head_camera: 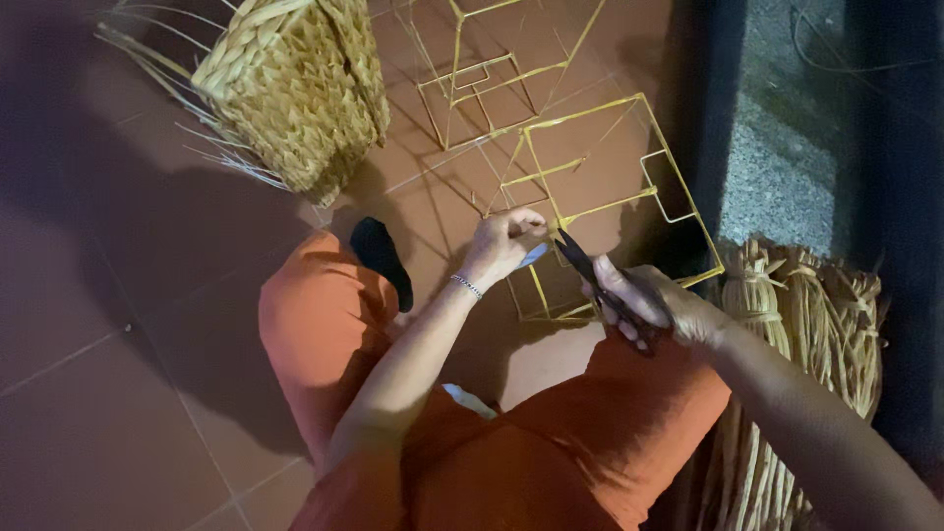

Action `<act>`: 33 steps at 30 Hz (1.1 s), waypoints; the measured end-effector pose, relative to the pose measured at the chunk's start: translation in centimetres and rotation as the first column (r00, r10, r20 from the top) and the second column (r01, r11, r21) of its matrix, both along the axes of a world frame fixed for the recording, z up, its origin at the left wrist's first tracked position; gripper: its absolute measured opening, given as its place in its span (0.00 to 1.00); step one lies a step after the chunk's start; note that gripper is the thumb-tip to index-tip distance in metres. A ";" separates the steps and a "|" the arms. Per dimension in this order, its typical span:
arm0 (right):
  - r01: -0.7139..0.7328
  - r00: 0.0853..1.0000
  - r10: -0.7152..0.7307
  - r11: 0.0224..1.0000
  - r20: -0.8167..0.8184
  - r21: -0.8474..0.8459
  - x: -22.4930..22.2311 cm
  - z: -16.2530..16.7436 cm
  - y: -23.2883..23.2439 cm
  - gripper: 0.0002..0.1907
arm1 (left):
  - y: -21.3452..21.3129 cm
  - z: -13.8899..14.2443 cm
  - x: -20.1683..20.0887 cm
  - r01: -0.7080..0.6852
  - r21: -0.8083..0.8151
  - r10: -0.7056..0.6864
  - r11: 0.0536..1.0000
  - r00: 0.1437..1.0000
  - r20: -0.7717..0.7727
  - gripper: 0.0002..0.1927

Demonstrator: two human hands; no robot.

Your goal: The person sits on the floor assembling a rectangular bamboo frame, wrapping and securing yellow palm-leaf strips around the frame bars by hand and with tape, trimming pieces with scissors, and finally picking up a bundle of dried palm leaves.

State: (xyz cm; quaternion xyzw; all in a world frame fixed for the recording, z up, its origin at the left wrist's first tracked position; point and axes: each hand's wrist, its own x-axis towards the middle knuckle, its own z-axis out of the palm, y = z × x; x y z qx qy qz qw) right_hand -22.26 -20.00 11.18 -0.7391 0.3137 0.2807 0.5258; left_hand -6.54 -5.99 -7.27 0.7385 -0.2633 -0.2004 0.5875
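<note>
Item, left to right: your left hand [506, 241] pinches a pale strip against the yellow wire frame [600, 202] lying on the floor. Your right hand [654, 305] grips dark scissors [590, 270], blades at that strip. Frame likely light, springy, easily bent; hold near a corner joint.

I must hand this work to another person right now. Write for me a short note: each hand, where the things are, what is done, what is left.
Left hand: closed, pinching a small pale strip by the yellow wire frame.
Right hand: grip closed on dark scissors, blades pointing at the strip.
Things: the frame lies on the tiled floor ahead of the knees; a second wire frame lies behind it. A woven basket with loose ends stands at upper left. Bundled straw lies at the right.
Done: one basket looks mostly woven.
Left: both frames are bare, with no weaving on them.
</note>
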 end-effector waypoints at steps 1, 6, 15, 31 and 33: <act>0.012 0.999 -0.012 1.000 -0.037 0.007 0.5 0.2 0.2 0.41 | 0.0 0.1 0.0 0.015 0.003 -0.015 1.000 1.000 -0.023 0.11; -0.012 0.998 0.008 0.998 0.057 0.066 1.7 0.7 0.6 0.40 | 0.2 0.8 0.2 0.048 0.032 -0.047 0.998 0.998 -0.035 0.13; 0.022 0.982 -0.031 0.998 0.184 0.055 2.4 -2.8 -0.2 0.34 | -0.1 1.0 -1.0 0.031 -0.143 -0.062 0.989 0.974 -0.218 0.10; -0.092 0.913 0.019 0.983 0.408 0.159 -4.1 -3.8 -1.0 0.42 | 2.1 -0.7 -0.4 0.110 0.008 -0.104 0.994 0.961 -0.255 0.05; 0.006 0.872 -0.105 0.979 0.478 0.205 -7.7 -4.3 -1.2 0.45 | 2.9 -0.4 0.0 0.161 -0.038 -0.165 0.986 0.949 -0.268 0.05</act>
